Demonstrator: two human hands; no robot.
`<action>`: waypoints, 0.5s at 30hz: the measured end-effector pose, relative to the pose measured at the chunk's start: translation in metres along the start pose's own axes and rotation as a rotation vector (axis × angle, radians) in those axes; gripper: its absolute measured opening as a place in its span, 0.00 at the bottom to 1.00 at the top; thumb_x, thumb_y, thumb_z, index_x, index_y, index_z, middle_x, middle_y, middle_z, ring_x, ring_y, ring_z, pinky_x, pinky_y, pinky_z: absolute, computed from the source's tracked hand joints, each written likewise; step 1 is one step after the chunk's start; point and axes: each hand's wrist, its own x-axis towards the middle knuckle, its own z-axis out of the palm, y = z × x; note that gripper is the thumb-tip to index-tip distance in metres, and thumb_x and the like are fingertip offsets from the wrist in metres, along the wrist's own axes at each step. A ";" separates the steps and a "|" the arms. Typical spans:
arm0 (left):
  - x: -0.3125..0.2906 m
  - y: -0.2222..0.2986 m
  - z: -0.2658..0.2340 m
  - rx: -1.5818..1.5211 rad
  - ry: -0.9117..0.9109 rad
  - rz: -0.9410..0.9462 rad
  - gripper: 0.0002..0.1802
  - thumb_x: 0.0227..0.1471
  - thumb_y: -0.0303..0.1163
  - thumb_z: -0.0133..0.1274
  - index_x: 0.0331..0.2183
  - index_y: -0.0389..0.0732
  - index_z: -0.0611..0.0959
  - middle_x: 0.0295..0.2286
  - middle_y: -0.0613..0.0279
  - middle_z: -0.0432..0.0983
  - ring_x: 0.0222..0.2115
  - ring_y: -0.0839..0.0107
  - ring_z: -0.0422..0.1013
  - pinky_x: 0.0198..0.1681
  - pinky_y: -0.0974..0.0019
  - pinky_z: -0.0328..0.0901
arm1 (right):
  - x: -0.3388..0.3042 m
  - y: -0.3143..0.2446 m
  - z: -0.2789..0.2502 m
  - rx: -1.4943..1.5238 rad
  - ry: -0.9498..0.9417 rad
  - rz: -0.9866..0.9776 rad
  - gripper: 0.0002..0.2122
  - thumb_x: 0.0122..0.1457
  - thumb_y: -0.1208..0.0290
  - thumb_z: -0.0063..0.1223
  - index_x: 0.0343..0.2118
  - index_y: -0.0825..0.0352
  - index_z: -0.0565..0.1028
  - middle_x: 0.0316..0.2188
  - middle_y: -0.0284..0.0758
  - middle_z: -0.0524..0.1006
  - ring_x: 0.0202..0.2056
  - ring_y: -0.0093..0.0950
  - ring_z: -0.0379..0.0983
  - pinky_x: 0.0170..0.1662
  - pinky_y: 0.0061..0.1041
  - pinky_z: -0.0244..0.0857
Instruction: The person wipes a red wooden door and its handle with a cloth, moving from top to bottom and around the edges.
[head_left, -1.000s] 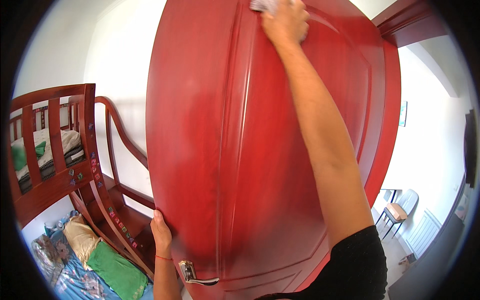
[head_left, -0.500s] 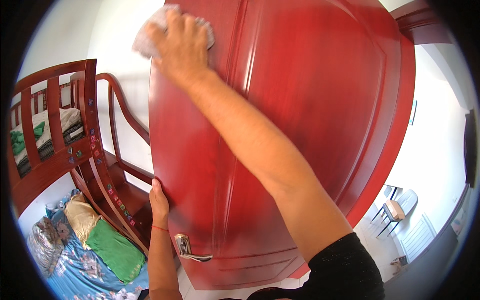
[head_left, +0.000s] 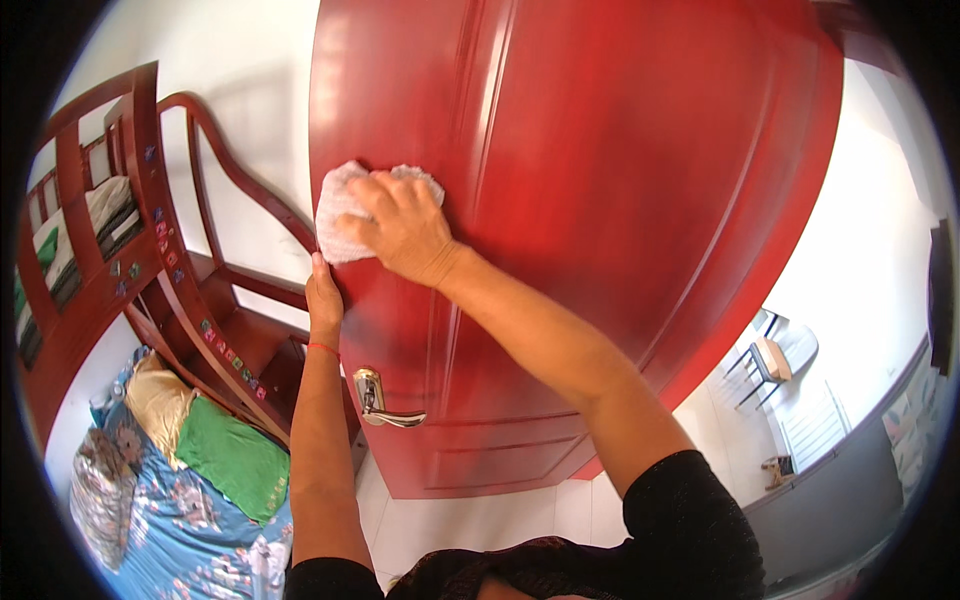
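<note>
A red wooden door [head_left: 600, 250] with raised panels fills the middle of the view. Against its left part, above the metal handle [head_left: 380, 402], my right hand [head_left: 402, 222] presses a pale, crumpled cloth [head_left: 342, 215] flat, with the fingers bent over it. My left hand [head_left: 323, 296] grips the door's left edge just below the cloth. Its thumb points up, and its other fingers are mostly hidden. A thin red string circles the left wrist.
On the left stands a dark red wooden bunk bed [head_left: 90, 290] with side steps. Its lower bunk holds a green pillow [head_left: 232, 455] and blue floral bedding [head_left: 180, 530]. Past the door on the right, a chair [head_left: 765, 365] carries a box. Pale floor tiles [head_left: 500, 525] show below.
My right hand has slid the cloth down the door from near its top left. My left hand still holds the edge. The view has shifted, showing more floor below the door.
</note>
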 end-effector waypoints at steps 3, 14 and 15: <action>0.004 0.002 -0.002 -0.024 -0.031 -0.025 0.43 0.58 0.60 0.27 0.42 0.25 0.76 0.40 0.45 0.74 0.42 0.61 0.69 0.48 0.62 0.61 | 0.040 0.053 -0.015 -0.211 -0.022 0.023 0.17 0.43 0.77 0.52 0.38 0.49 0.75 0.43 0.39 0.69 0.43 0.38 0.66 0.43 0.39 0.59; 0.016 -0.021 -0.003 -0.046 -0.036 0.019 0.39 0.60 0.55 0.28 0.41 0.25 0.75 0.40 0.44 0.75 0.41 0.57 0.71 0.47 0.59 0.62 | 0.168 0.179 -0.056 -0.716 0.136 0.457 0.24 0.47 0.65 0.58 0.47 0.63 0.63 0.46 0.44 0.65 0.47 0.44 0.63 0.46 0.45 0.59; 0.012 -0.014 0.007 -0.032 -0.039 -0.040 0.39 0.59 0.56 0.28 0.41 0.25 0.76 0.39 0.43 0.75 0.41 0.56 0.71 0.47 0.59 0.62 | 0.161 0.175 -0.057 -0.746 0.064 0.496 0.24 0.48 0.65 0.58 0.48 0.63 0.63 0.46 0.45 0.65 0.47 0.45 0.63 0.46 0.45 0.59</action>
